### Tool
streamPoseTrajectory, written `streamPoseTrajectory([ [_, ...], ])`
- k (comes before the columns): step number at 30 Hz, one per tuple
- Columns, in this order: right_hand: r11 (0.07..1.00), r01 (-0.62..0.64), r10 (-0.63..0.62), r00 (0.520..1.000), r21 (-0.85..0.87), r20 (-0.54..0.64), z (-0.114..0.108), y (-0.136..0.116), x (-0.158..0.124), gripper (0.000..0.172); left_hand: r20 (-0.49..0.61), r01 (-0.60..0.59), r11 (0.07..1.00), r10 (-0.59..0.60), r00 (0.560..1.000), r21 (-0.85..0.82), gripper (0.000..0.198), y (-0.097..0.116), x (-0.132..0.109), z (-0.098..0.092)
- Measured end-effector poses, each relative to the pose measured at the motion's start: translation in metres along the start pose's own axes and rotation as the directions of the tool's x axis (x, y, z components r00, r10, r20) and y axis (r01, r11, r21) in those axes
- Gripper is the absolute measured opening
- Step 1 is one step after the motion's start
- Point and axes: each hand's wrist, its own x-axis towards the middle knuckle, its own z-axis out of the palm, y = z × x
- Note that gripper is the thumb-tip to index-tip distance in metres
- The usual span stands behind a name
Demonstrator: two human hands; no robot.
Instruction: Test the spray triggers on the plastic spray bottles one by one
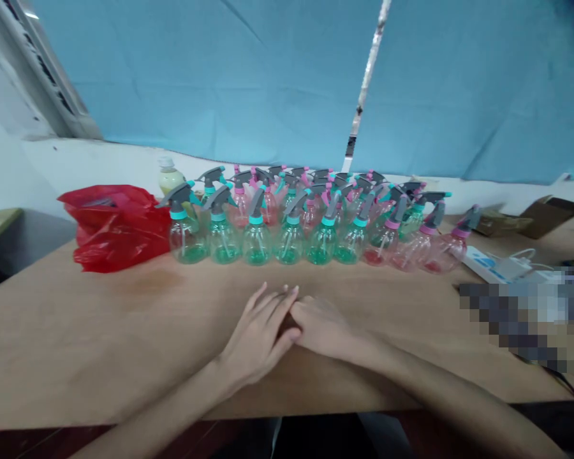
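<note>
Green and pink spray bottles crowd the desk. Open left hand touches curled right hand; slow movement should avoid knocks.

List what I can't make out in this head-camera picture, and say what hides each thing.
All in the head view:
Inside of the red bag: covered by its crumpled plastic.
Exact number of rear spray bottles: overlapped by the front spray bottles.
Fingertips of the right hand: tucked out of sight beside the left hand.
The long dark object: blurred by pixelation.
</note>
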Motion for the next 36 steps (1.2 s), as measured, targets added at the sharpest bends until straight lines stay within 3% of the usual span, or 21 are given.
streamPoseTrajectory([
  [2, 1.000, 0.010, -0.011, 1.000, 0.028, 0.014, -0.001, -0.010, -0.002, 0.026, 0.015, 0.159, 0.987, -0.159, 0.987, -0.013, 0.039, -0.011, -0.002, -0.013],
  [4, 0.998, 0.007, -0.007, 1.000, 0.070, 0.008, 0.001, -0.018, 0.000, 0.037, -0.047, 0.319, 0.947, -0.320, 0.946, -0.022, 0.038, -0.025, -0.007, -0.030],
  [6, 0.996, -0.015, 0.015, 1.000, 0.093, 0.002, 0.006, -0.022, 0.005, 0.043, -0.157, 0.475, 0.878, -0.478, 0.864, -0.056, 0.037, -0.047, -0.013, -0.050],
  [7, 0.995, -0.017, 0.017, 1.000, 0.099, -0.003, 0.009, -0.024, 0.008, 0.044, -0.243, 0.541, 0.836, -0.545, 0.802, -0.092, 0.037, -0.060, -0.017, -0.059],
  [11, 0.985, 0.134, -0.128, 0.990, 0.113, -0.053, 0.025, -0.029, 0.025, 0.036, -0.496, 0.621, 0.760, -0.621, 0.607, -0.191, 0.041, -0.118, -0.025, -0.091],
  [13, 0.969, 0.228, -0.220, 0.972, 0.091, -0.084, 0.033, -0.032, 0.035, 0.032, -0.567, 0.640, 0.755, -0.592, 0.573, -0.141, 0.044, -0.140, -0.022, -0.099],
  [18, 0.931, 0.364, -0.358, 0.926, 0.025, -0.122, 0.042, -0.040, 0.055, 0.027, -0.586, 0.658, 0.750, -0.503, 0.635, 0.069, 0.055, -0.164, 0.000, -0.103],
  [22, 0.910, 0.414, -0.409, 0.904, 0.013, -0.129, 0.041, -0.041, 0.065, 0.029, -0.601, 0.712, 0.690, -0.515, 0.611, 0.132, 0.062, -0.170, 0.014, -0.102],
  [26, 0.899, 0.435, -0.426, 0.895, 0.049, -0.133, 0.041, -0.041, 0.068, 0.028, -0.560, 0.749, 0.646, -0.570, 0.601, 0.147, 0.049, -0.174, 0.019, -0.103],
  [32, 0.899, 0.434, -0.422, 0.895, 0.060, -0.143, 0.039, -0.042, 0.067, 0.026, -0.523, 0.779, 0.578, -0.598, 0.607, 0.243, 0.041, -0.158, 0.010, -0.111],
  [36, 0.915, 0.403, -0.396, 0.907, 0.015, -0.143, 0.034, -0.039, 0.065, 0.027, -0.496, 0.757, 0.636, -0.613, 0.615, 0.154, 0.043, -0.138, -0.014, -0.112],
])
